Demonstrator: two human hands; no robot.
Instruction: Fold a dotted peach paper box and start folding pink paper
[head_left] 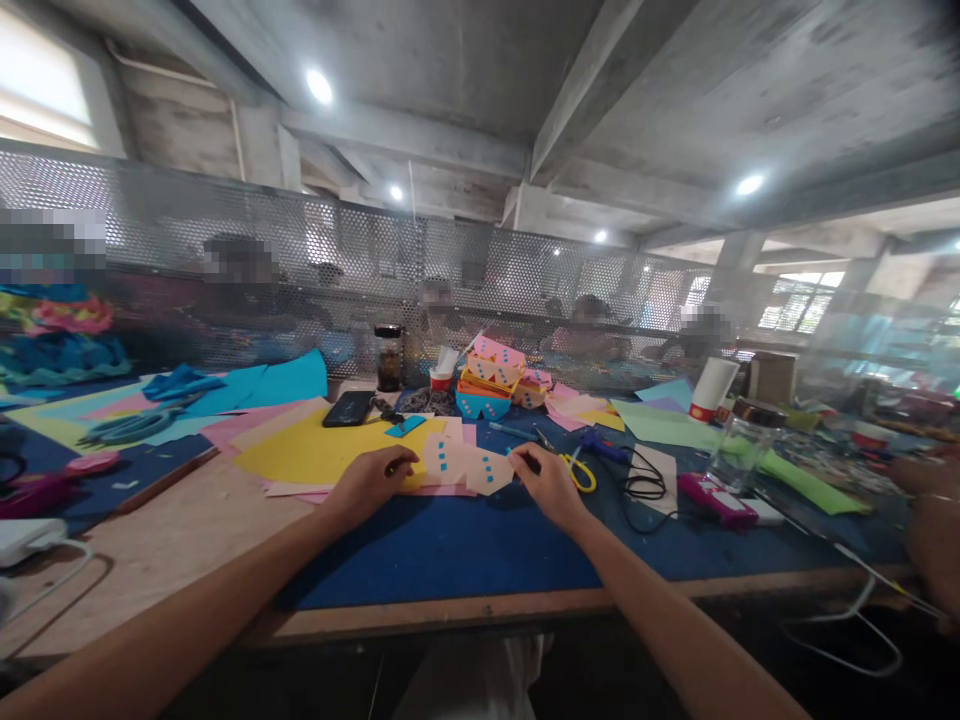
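A peach paper cutout (474, 466) with small blue squares in two short rows lies low over the blue table mat. My right hand (553, 486) pinches its pointed right end between thumb and finger. At its left end is my left hand (375, 482), with fingers curled in and the fingertips at the paper's edge; the exact contact is partly hidden. Just behind the cutout lies a small blue paper piece (405, 426). Yellow paper sheets (300, 450) spread beneath and beside my left hand. Yellow-handled scissors (582, 474) rest just beyond my right hand.
Finished-looking folded paper pieces with dots (491, 375) are stacked at the back. Near them are a black phone (349, 408), a dark-lidded bottle (388, 358) and a paper cup (442, 372). To the right are a black cable (643, 482), a glass jar (746, 445) and a magenta tool (718, 500).
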